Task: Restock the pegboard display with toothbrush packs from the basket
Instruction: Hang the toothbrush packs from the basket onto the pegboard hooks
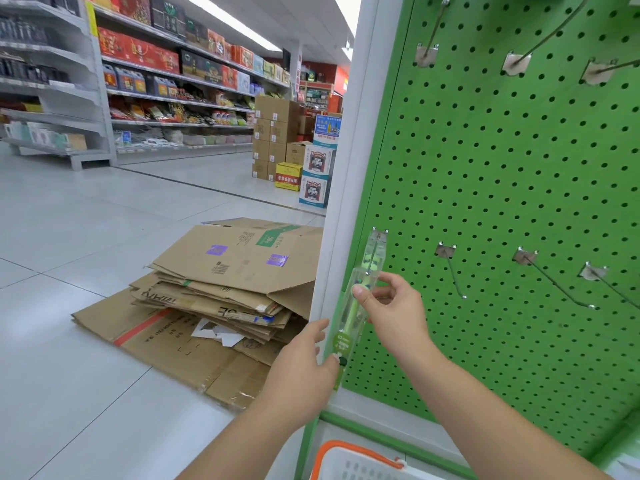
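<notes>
Hands (346,327) hold toothbrush pack (356,306) (on leftmost hook) at pegboard (502,174).

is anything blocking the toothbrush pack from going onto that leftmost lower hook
Nothing visible blocks it. The toothbrush pack is already up at the leftmost lower hook, its top at the hook's base. The right hand pinches its middle and the left hand holds its bottom. Neighbouring hooks are bare.

Matt green perforated metal pegboard (502,202), bare steel hooks (554,282) on it, glossy clear plastic toothbrush pack (360,299), rough brown flattened cardboard (221,292) left of it
</notes>
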